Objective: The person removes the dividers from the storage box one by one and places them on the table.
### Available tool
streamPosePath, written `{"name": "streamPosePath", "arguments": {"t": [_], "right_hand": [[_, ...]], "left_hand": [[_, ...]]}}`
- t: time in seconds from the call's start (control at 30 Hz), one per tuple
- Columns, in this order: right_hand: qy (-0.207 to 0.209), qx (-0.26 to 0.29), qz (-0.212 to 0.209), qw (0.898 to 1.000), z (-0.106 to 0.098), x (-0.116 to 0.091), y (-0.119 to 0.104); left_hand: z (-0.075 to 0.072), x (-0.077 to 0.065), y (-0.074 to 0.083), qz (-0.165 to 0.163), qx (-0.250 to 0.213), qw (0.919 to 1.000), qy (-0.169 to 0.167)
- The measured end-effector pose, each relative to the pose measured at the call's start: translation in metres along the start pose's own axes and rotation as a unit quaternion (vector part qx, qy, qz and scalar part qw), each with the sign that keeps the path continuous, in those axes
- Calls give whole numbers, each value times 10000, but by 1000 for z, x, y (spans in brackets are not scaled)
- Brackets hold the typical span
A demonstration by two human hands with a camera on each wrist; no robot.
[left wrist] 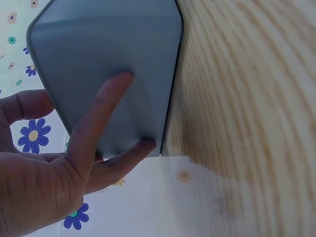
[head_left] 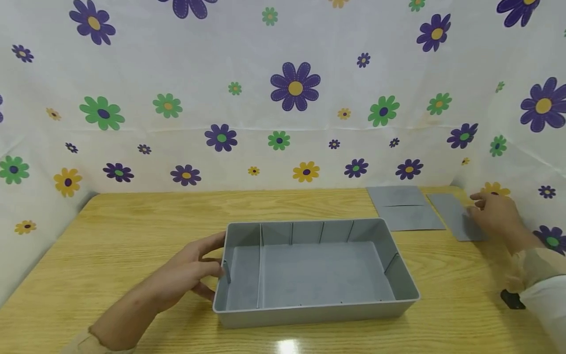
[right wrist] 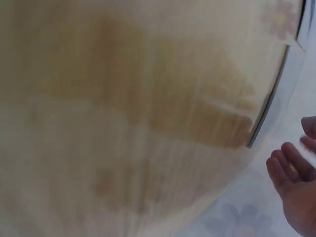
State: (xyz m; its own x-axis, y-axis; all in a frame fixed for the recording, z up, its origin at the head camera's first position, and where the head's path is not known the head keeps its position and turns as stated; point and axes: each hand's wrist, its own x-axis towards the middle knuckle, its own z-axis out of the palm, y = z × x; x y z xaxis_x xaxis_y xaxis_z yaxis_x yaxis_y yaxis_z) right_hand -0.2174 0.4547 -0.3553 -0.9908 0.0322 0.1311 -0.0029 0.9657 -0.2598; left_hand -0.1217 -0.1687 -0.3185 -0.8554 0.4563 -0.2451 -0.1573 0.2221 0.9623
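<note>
A grey plastic box point(head_left: 316, 312) with slotted walls sits on the table, one thin divider point(head_left: 260, 265) standing across it near its left end. My left hand point(head_left: 187, 270) touches the box's left end from outside. In the left wrist view, extended fingers point(left wrist: 101, 111) rest against that grey end wall point(left wrist: 108, 44). My right hand point(head_left: 497, 214) hovers at the far right over a flat grey panel point(head_left: 455, 216), its fingers loosely bent with nothing between them. In the right wrist view that hand point(right wrist: 296, 182) is partly cut off, apart from a grey panel edge point(right wrist: 269, 96).
Further flat grey panels point(head_left: 409, 217) lie side by side at the back right of the wooden table point(head_left: 132, 221). A white flowered cloth point(head_left: 247, 49) hangs behind the table and at both sides. A small black object point(head_left: 513, 299) shows under the right sleeve.
</note>
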Motion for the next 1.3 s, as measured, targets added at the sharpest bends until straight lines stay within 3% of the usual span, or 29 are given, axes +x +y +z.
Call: {"name": "streamPosePath", "arguments": {"t": [0.13,0.27,0.53,0.87,1.3], "right_hand": [[-315,-448,-1039,9931,5,-3,-7],[-531,-731,-1499,9846,15,-6,-16],[-328,-707,-1703,9823,21,-1,-23],[-649,-736,-1342,9861,21,5,-23],[-861,-800,-1192,9859,15,8,-26]], "left_hand": [[-3,-2,1,2,61,10000,34],[-6,-4,1,4,108,9999,46],[-7,-4,-3,-21,90,9999,65],[-3,-4,-1,-52,51,10000,-16],[1,-1,2,6,83,10000,5]]}}
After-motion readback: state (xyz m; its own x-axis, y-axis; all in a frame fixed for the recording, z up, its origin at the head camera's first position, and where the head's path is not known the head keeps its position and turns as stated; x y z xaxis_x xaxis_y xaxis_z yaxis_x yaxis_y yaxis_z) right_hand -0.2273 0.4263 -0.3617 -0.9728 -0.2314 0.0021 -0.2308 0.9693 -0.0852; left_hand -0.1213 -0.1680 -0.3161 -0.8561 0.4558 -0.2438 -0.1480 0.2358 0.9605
